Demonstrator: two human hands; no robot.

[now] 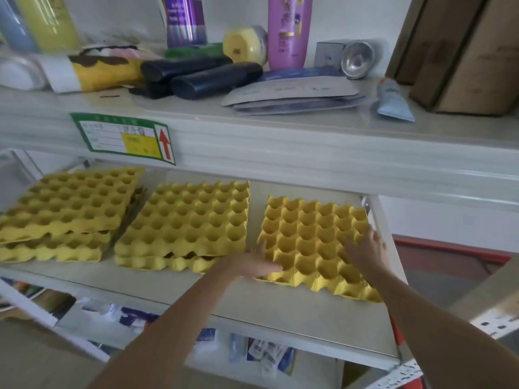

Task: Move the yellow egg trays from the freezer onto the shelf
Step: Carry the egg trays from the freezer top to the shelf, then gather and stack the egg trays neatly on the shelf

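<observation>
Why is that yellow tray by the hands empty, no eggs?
Empty: every cup of the right egg tray shows bare yellow bottoms. Left hand and right hand rest on it.

Three lots of yellow egg trays lie on the middle shelf (179, 287): a left stack (67, 203) of what looks like two or three, a middle stack (188, 217) of two, and one single tray (309, 237) at the right. Two hands rest on it. Above stand two black cases (196, 74), one purple bottle (289, 29), and two cardboard boxes (460, 51).
</observation>
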